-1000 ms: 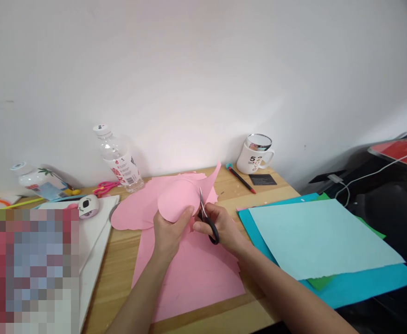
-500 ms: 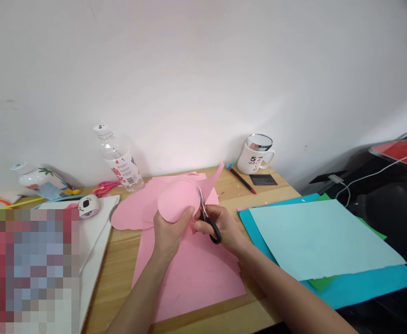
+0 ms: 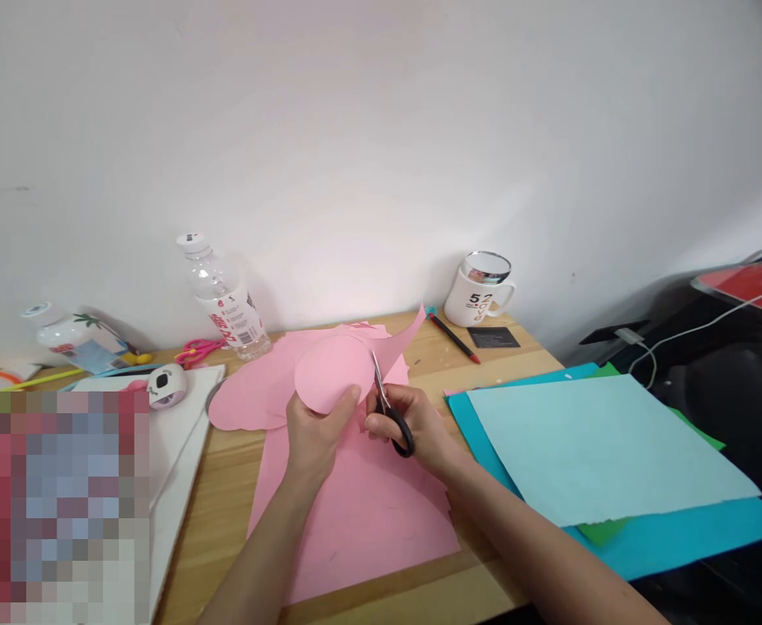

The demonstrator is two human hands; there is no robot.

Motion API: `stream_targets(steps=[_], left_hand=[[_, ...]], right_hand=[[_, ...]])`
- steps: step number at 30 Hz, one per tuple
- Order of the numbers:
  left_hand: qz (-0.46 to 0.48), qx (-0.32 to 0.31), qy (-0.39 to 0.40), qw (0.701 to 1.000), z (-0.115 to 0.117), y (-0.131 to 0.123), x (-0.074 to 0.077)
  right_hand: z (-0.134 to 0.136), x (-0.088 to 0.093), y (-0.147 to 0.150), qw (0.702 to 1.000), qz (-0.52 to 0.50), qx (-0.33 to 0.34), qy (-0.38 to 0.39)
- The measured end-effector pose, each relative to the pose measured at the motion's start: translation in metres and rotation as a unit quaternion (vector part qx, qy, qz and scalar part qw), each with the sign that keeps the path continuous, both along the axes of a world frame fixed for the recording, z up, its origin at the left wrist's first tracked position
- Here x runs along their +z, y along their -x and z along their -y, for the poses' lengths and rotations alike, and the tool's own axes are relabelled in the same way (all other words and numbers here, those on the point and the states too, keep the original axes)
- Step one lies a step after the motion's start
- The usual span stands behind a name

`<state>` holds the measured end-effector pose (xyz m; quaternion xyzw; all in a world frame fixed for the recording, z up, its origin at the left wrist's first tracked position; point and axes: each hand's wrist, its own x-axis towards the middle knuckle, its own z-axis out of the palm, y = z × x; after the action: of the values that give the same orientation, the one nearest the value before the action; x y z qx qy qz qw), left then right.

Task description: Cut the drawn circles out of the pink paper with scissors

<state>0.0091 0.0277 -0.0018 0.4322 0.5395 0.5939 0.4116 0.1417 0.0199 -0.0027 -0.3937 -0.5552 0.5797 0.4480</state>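
Note:
My left hand (image 3: 319, 430) pinches a rounded piece of pink paper (image 3: 332, 373) by its lower edge, thumb on top. My right hand (image 3: 413, 421) grips black-handled scissors (image 3: 402, 434), whose metal blades point up along the right edge of that paper. A curved pink offcut (image 3: 402, 347) rises to the right of the blades. Beneath both hands lie pink sheets (image 3: 368, 538) on the wooden table, and a pink cut shape with a rounded end (image 3: 244, 395) sticks out to the left.
Behind stand a clear bottle (image 3: 231, 304) and a white mug (image 3: 478, 291); a black pen (image 3: 452, 337) and dark card (image 3: 494, 337) lie near the mug. Pale blue paper (image 3: 608, 443) covers teal sheets at right. Pink scissors (image 3: 200, 351) and a white tape dispenser (image 3: 167, 384) are at left.
The curved pink offcut has shifted slightly to the right, away from the rounded piece. Both hands stay in nearly the same place.

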Motion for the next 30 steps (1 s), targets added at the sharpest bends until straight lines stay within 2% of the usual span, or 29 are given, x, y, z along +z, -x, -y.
stream_targets(steps=[4,10,16,30], left_hand=[[0.014,0.003,-0.006,1.0,-0.0002,-0.0008,0.0],[0.016,0.046,0.019,0.999,-0.0009,-0.0021,0.0001],[0.006,0.023,0.02,1.0,0.0007,-0.0007,0.002],[0.003,0.003,0.016,1.0,-0.0005,0.0014,0.0042]], right_hand=[[0.0007,-0.0024,0.0009,1.0,0.004,-0.009,0.006],[0.0019,-0.0037,0.0038,1.0,-0.005,0.003,0.016],[-0.0005,-0.0029,0.0018,0.999,-0.036,-0.023,0.026],[-0.0015,-0.0045,0.0006,0.999,-0.037,-0.013,0.012]])
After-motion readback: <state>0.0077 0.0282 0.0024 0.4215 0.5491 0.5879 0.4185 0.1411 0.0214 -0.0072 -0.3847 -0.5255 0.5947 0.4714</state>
